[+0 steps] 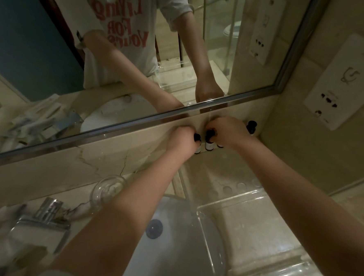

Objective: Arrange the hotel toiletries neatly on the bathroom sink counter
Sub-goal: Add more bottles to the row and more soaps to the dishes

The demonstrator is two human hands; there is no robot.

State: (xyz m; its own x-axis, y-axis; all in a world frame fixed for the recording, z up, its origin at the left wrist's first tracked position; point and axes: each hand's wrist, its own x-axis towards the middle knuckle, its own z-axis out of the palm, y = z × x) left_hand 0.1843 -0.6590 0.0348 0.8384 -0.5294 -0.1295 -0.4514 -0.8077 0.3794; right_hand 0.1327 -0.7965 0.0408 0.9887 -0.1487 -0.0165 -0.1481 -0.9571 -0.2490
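**Both hands on small bottles at the back of the counter**

Both arms reach far across the sink basin (176, 254) to the marble backsplash under the mirror (122, 55). The left hand (182, 141) is closed around a small dark-capped toiletry bottle (197, 138); only the black cap and a bit of the pale label below the hand show. Just to its right, the right hand (227, 130) curls its fingers over the cap of a second bottle (209, 141), which stands upright with a pale label facing the camera. A sliver of another bottle shows under the right palm, too hidden to describe. A fourth bottle (251, 126) with a black cap stands to the right of the right hand, near the corner where the backsplash meets the side wall. The bottles form a short row along the far edge of the counter (256, 223), close to the backsplash.

Nearer and to the left, a clear glass (107, 189) sits on the counter beside the left forearm. The chrome faucet (49, 209) is at the near left, with white cloth or packets blurred around it. A clear tray (255, 206) lies on the counter under the right forearm. On the right wall is a white socket panel (342, 83). The mirror reflects both arms and a white T-shirt with red lettering.
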